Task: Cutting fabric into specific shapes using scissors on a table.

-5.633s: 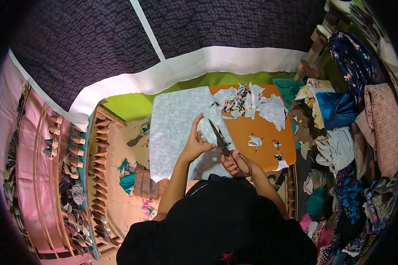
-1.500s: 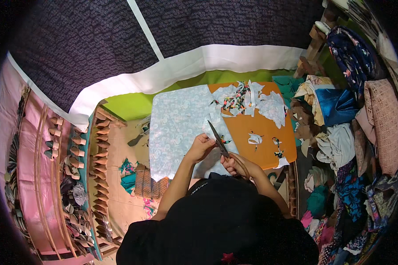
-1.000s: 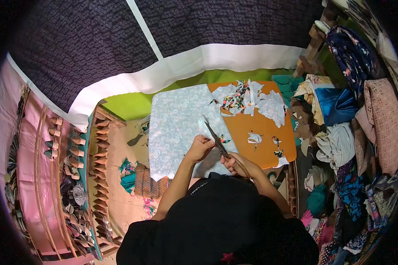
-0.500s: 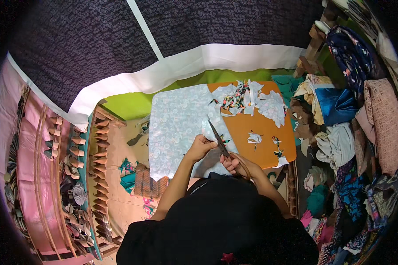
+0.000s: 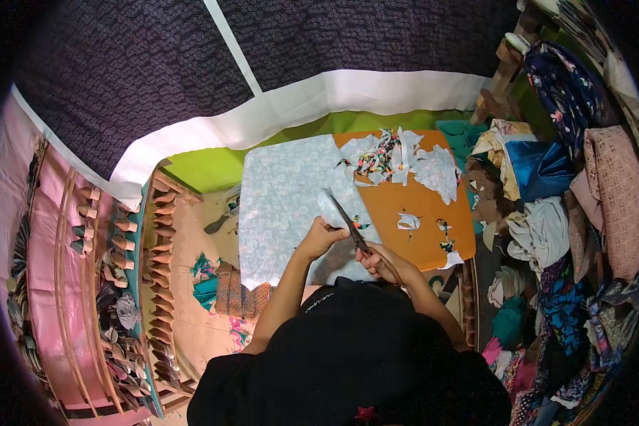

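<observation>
Over the near part of the table, my left hand (image 5: 319,238) pinches a small pale cut piece of fabric (image 5: 326,203), which stands up above the fingers. My right hand (image 5: 380,263) is wrapped round the handles of a pair of large dark scissors (image 5: 350,226). The blades point away and to the left, lying along the right edge of the pale piece, and look nearly closed. Beneath both hands is a wide whitish sheet of fabric (image 5: 284,184) with a faint rounded pattern. A dark floral scrap (image 5: 361,224) lies just right of the blades.
The orange tabletop (image 5: 397,245) carries white and floral offcuts (image 5: 387,160) at the back and smaller scraps (image 5: 408,221) nearer. Heaped fabrics (image 5: 539,227) line the right side. On the left stand racks with rows of wooden shoe lasts (image 5: 162,266). A dark patterned curtain (image 5: 319,42) hangs beyond.
The scissor blades have shifted slightly left, and the pale piece has turned leftward, showing more of its surface. My right hand has moved a little; my left hand keeps its pinch.
</observation>
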The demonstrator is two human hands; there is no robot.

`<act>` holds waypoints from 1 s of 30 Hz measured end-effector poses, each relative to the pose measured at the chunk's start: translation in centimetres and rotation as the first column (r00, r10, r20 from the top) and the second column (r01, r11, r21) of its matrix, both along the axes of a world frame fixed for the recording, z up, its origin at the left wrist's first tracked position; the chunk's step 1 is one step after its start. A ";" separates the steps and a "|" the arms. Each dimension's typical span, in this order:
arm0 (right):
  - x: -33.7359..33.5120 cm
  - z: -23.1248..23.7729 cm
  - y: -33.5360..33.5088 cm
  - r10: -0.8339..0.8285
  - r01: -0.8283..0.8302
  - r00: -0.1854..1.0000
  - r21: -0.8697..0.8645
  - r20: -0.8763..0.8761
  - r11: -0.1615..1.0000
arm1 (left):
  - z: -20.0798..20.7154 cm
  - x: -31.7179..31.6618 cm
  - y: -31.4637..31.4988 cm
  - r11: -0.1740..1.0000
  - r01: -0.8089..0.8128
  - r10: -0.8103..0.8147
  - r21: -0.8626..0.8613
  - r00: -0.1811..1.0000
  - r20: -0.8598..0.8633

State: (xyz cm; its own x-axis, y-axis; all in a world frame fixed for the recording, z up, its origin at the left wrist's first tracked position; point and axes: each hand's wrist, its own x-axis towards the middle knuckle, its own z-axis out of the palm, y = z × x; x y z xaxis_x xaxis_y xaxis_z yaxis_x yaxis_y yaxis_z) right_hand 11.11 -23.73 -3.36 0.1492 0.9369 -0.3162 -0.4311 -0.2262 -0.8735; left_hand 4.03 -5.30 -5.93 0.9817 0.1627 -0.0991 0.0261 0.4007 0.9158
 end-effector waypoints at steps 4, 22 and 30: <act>-0.1 1.3 0.2 -0.117 0.117 0.982 0.009 0.151 0.993 | 1.2 0.1 -0.2 0.982 -0.065 0.085 0.178 0.991 -0.106; 0.0 -0.3 -0.2 -0.085 0.090 0.978 0.017 -0.189 0.996 | 4.3 0.0 -0.4 0.946 -0.283 0.306 0.162 0.942 -0.142; 0.0 -1.1 -0.3 -0.055 0.057 0.998 0.093 -0.021 0.994 | 3.6 0.0 -0.4 0.905 -0.342 0.377 0.252 0.920 -0.107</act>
